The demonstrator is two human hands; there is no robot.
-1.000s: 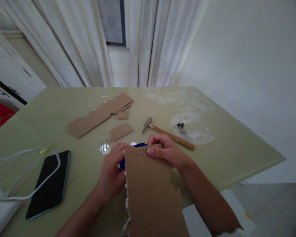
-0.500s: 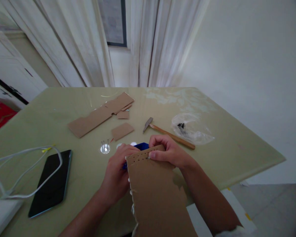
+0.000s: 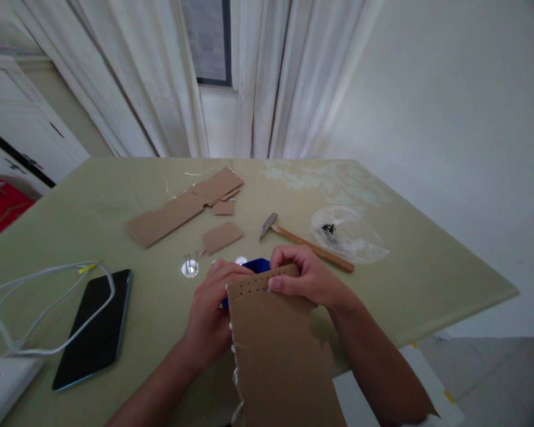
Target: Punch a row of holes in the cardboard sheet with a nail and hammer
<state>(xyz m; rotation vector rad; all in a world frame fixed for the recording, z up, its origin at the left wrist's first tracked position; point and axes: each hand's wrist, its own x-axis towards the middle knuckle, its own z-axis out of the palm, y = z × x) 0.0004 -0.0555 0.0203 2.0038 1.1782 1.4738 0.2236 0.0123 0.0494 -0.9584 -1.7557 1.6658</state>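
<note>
We pinch the far edge of the card in our right hand, thumb by its row of holes, tilting it up off the table, while our left hand curls behind it around something blue, apparently bracing it.

From my remote seat I look across a pale green table with a glossy top that reflects soft daylight near its far edge. Behind it hang sheer white curtains, parted around a dark-framed window. To my right stands a plain off-white wall, evenly and dimly lit. Below the table's right corner I see grey floor. On my left is a white cabinet with dark handles, and low beside it something red that I cannot identify.
</note>
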